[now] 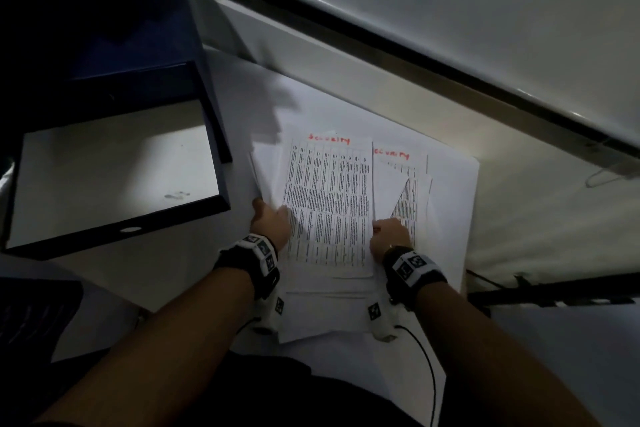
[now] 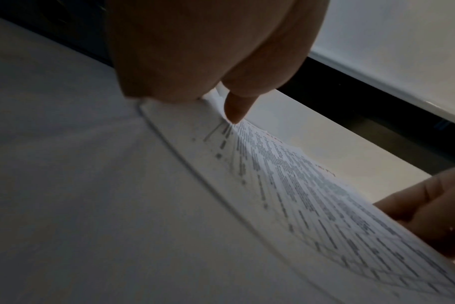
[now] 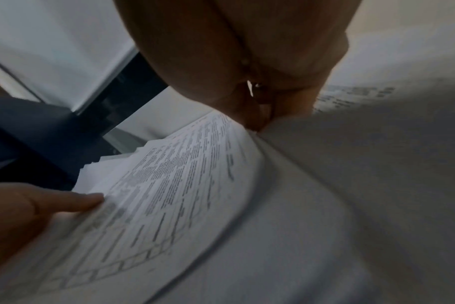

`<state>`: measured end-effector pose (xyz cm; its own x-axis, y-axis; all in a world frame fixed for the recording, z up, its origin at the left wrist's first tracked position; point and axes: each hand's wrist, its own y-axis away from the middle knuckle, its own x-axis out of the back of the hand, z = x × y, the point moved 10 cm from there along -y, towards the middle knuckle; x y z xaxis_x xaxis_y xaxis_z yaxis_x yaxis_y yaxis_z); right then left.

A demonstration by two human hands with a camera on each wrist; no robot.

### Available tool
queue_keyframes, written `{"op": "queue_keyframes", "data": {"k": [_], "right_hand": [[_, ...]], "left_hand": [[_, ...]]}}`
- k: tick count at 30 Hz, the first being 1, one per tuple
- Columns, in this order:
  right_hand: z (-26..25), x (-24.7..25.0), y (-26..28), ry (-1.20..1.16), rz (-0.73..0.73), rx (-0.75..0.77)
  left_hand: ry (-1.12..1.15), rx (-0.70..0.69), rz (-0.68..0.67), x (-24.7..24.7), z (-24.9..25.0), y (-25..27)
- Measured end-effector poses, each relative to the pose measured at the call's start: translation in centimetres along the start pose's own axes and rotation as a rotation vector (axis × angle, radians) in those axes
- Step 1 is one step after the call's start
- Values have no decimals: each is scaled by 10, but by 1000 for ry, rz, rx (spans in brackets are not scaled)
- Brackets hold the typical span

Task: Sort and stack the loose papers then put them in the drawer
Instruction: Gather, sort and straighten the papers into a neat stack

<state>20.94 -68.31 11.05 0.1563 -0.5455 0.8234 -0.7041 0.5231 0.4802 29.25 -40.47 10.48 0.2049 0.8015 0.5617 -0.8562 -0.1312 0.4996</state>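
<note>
A stack of printed papers (image 1: 329,201) headed with red handwriting lies on a larger white sheet (image 1: 450,218). My left hand (image 1: 273,215) grips the stack's left edge, thumb (image 2: 234,111) on top of the print. At the stack's right edge, my right hand (image 1: 384,230) holds it with curled fingers (image 3: 260,115). The stack (image 2: 299,195) bows slightly between the two hands. More printed sheets (image 1: 405,191) with a red heading lie partly under it on the right. The dark blue drawer (image 1: 221,156) stands open at the left, its pale bottom bare.
A dark blue cabinet (image 1: 104,10) rises behind the drawer. A white ledge (image 1: 311,45) and a dark gap run diagonally beyond the papers. A black cable (image 1: 429,374) trails by my right forearm, and a black bar (image 1: 554,295) lies at the right.
</note>
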Motion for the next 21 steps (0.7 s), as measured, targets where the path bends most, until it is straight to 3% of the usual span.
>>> {"op": "queue_keyframes", "data": {"k": [4,9,12,16,19,21], "right_hand": [[-16,20,-1,-5,110,63],[-29,14,-5,14,66,111],[-24,9,-3,-41,60,143],[-5,40,-11,-328,109,147],[-14,77,-9,-777,18,231],[-25,114,-1,-881,64,298]], "left_hand": [[-58,-20,-23,2,2,0],[-19,-10,-31,-1,6,5],[96,-108,15,6,18,14],[364,-407,-43,30,68,48],[587,-522,-189,42,104,73],[622,-613,-188,53,129,83]]}}
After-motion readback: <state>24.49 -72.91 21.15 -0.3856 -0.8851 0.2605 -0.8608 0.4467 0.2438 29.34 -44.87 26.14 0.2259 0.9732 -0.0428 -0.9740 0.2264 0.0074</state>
